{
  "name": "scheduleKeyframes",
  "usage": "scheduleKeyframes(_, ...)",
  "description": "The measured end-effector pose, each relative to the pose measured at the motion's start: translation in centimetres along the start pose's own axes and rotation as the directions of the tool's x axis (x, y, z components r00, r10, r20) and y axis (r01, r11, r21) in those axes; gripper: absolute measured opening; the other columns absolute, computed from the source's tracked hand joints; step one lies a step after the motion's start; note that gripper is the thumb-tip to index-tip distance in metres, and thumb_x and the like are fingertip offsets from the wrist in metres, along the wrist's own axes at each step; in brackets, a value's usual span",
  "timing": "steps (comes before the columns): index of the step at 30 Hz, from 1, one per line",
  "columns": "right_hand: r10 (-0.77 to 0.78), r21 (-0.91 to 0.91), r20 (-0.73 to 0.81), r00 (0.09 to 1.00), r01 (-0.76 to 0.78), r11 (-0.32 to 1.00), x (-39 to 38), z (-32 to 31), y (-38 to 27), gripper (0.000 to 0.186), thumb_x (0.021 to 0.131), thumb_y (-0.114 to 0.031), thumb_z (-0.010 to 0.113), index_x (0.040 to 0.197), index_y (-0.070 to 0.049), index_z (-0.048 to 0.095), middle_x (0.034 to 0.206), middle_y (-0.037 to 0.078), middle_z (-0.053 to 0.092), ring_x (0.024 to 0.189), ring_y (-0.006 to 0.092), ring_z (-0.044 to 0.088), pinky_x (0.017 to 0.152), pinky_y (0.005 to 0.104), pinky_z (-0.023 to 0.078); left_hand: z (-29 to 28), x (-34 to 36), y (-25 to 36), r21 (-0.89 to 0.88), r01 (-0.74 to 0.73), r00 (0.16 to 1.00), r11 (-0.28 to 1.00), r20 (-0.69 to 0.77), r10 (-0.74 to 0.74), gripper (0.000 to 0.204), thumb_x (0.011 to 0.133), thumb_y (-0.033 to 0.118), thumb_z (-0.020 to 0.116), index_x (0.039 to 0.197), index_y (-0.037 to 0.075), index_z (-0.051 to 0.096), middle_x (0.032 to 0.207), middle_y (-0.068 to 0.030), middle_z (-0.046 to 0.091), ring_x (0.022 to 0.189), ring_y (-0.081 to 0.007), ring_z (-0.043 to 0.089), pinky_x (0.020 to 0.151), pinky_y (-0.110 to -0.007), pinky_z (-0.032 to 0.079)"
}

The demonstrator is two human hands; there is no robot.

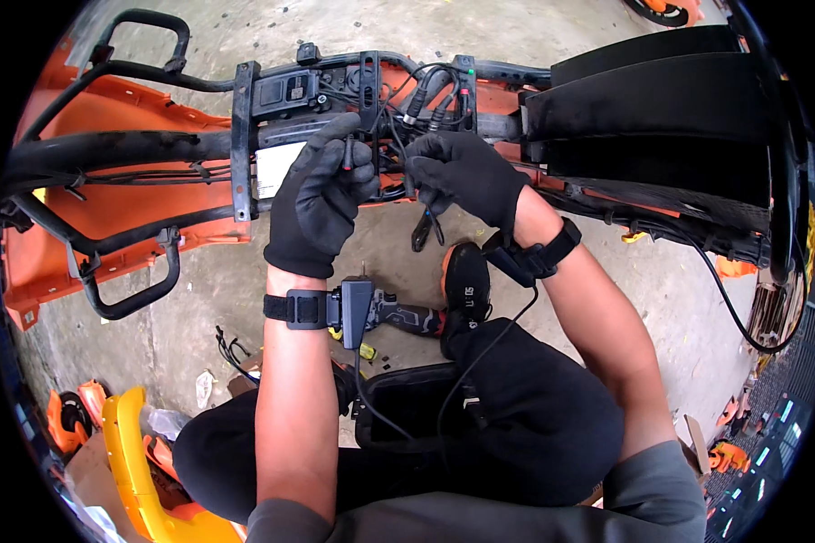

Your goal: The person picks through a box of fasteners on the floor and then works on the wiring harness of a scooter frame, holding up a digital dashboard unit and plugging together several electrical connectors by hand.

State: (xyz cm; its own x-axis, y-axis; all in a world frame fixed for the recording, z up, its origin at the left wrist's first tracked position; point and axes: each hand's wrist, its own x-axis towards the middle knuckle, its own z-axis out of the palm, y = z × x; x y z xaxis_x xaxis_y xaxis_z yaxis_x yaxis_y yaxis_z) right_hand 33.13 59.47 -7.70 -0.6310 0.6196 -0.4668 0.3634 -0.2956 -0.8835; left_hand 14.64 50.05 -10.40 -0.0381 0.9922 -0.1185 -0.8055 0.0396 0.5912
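Observation:
Both my hands wear black gloves and are over the middle of an orange scooter body (pixel 154 195) with a black tube frame (pixel 109 147). My left hand (pixel 317 199) is closed round a small black cable connector (pixel 349 152) with a red ring. To its right, my right hand (pixel 471 176) pinches a thin black cable (pixel 409 181) between thumb and fingers. A small gap lies between the hands. Several cables with thicker plugs (pixel 414 109) run through the frame just beyond them. Below the right hand hangs a loose cable end (pixel 420 235).
A black box (pixel 284 91) sits in the frame beyond my left hand. Large black panels (pixel 652 100) stand at the right. On the floor a power tool (pixel 407 317) lies near my shoe (pixel 466 290). Yellow (pixel 127 452) and orange parts lie at the lower left.

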Motion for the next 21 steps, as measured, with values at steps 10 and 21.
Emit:
scheduleKeyframes(10,-0.614,-0.804,-0.443,0.654,0.012,0.594,1.7,-3.5,0.1,0.027,0.083,-0.023,0.063,0.096,0.001,0.06,0.08,0.019,0.064,0.074,0.0328,0.064,0.069,0.0402,0.049,0.4,-0.3,-0.1,0.014,0.013,0.991,1.0,-0.134,-0.011,0.037,0.097,0.019,0.051,0.131,0.005,0.047,0.093,-0.0023,0.055,0.081,-0.0113,0.052,0.072,-0.027,0.048)
scheduleKeyframes(21,-0.395,-0.272,-0.455,0.798,0.298,0.915,1.8,-3.8,1.3,0.018,0.082,-0.015,0.064,0.086,0.001,0.057,0.078,0.014,0.066,0.068,0.0184,0.065,0.063,0.0323,0.05,-0.9,-0.3,-0.2,-0.028,0.122,0.957,0.992,-0.261,-0.125,0.027,0.094,0.019,0.056,0.117,0.005,0.058,0.1,-0.0051,0.064,0.085,-0.0151,0.062,0.073,-0.03,0.054)
